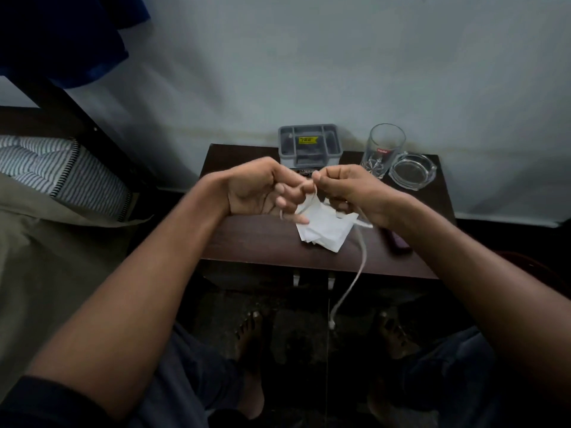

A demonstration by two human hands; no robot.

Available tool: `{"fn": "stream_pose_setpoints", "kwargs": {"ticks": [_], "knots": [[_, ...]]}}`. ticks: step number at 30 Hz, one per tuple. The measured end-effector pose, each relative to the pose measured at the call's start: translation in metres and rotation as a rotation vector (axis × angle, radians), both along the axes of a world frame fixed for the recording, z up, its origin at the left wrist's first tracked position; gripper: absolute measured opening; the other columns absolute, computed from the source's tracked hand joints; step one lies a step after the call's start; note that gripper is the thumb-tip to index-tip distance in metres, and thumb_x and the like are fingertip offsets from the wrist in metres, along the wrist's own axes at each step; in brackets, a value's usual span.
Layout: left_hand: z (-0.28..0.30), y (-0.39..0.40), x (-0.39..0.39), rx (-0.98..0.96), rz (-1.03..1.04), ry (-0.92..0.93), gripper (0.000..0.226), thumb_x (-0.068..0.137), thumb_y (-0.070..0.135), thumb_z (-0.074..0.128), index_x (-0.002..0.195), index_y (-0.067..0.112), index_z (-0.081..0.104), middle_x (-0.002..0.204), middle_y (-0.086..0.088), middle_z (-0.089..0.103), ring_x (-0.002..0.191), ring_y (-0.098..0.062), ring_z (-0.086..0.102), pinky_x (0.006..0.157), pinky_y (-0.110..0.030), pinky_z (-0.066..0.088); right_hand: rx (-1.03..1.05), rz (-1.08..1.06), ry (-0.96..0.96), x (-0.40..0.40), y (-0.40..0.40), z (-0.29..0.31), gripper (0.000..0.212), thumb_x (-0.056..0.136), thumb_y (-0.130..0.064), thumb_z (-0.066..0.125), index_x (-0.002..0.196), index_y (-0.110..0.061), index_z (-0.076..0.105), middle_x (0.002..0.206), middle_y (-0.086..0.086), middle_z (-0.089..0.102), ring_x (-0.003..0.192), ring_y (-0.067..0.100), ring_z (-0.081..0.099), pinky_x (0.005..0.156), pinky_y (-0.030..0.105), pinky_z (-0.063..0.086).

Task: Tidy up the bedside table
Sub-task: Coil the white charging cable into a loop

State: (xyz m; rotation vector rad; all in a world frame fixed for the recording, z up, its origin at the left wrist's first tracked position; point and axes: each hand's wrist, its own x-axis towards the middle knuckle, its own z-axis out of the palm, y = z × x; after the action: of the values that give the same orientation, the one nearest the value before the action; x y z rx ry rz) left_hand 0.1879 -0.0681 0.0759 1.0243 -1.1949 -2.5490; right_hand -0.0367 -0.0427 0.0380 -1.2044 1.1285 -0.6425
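Observation:
Both hands hover over the dark brown bedside table (pixel 247 242). My left hand (pixel 256 188) and my right hand (pixel 349 189) meet at the fingertips and pinch a thin white cable (pixel 360 261). A loop of it hangs between the hands. Its loose end drops past the table's front edge and ends in a small plug near the floor. Crumpled white tissue paper (pixel 324 230) lies on the table just below the hands.
At the back stand a grey compartment tray (pixel 309 145), a clear drinking glass (pixel 383 149) and a glass ashtray (pixel 412 171). A small dark object (pixel 397 240) lies at the right front. A bed with a striped pillow (pixel 61 171) is on the left. My bare feet are below the table.

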Motion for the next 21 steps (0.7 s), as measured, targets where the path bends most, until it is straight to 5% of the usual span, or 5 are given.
{"fn": "stream_pose_setpoints", "kwargs": {"ticks": [4,9,13,16,21], "knots": [[0.008,-0.005,-0.004,0.237,0.423,0.528,0.020,0.100,0.002,0.039,0.096,0.011,0.057,0.064,0.002,0.056,0.061,-0.012,0.061,0.112,-0.044,0.053,0.098,0.137,-0.007,0.017,0.011,0.006,0.061,0.109,-0.059,0.038,0.083,-0.013,0.066,0.059,0.001,0.032,0.045,0.013,0.031,0.045,0.025,0.041],[0.006,-0.008,-0.015,0.093,0.820,0.393,0.037,0.115,0.016,0.035,0.088,0.011,0.060,0.083,-0.009,0.080,0.082,-0.026,0.082,0.094,-0.047,0.060,0.182,0.284,-0.168,0.027,0.020,0.005,0.038,0.098,-0.039,0.071,0.074,-0.010,0.062,0.068,0.011,0.041,0.050,0.013,0.044,0.056,0.028,0.046],[0.000,-0.011,-0.017,-0.039,0.891,0.243,0.038,0.116,0.020,0.030,0.091,0.016,0.057,0.088,-0.010,0.082,0.086,-0.024,0.082,0.094,-0.043,0.062,0.090,0.580,-0.006,0.027,0.035,-0.004,0.014,0.089,-0.014,0.081,0.088,-0.006,0.071,0.077,0.005,0.063,0.072,0.013,0.052,0.069,0.027,0.039],[-0.002,-0.004,-0.021,-0.408,0.677,-0.204,0.037,0.115,0.019,0.032,0.097,0.011,0.063,0.096,-0.012,0.083,0.095,-0.023,0.081,0.097,-0.035,0.060,0.036,0.585,0.119,0.033,0.045,-0.009,0.026,0.098,-0.022,0.076,0.093,0.003,0.075,0.088,0.012,0.073,0.085,0.021,0.056,0.085,0.034,0.043],[-0.018,0.009,-0.021,-0.894,-0.129,-0.672,0.032,0.113,0.024,0.039,0.097,0.016,0.066,0.092,-0.004,0.082,0.092,-0.014,0.076,0.088,-0.031,0.057,0.065,0.513,0.148,0.016,0.035,-0.001,0.043,0.098,-0.038,0.073,0.076,-0.002,0.081,0.093,0.024,0.077,0.086,0.023,0.063,0.083,0.037,0.044]]}}
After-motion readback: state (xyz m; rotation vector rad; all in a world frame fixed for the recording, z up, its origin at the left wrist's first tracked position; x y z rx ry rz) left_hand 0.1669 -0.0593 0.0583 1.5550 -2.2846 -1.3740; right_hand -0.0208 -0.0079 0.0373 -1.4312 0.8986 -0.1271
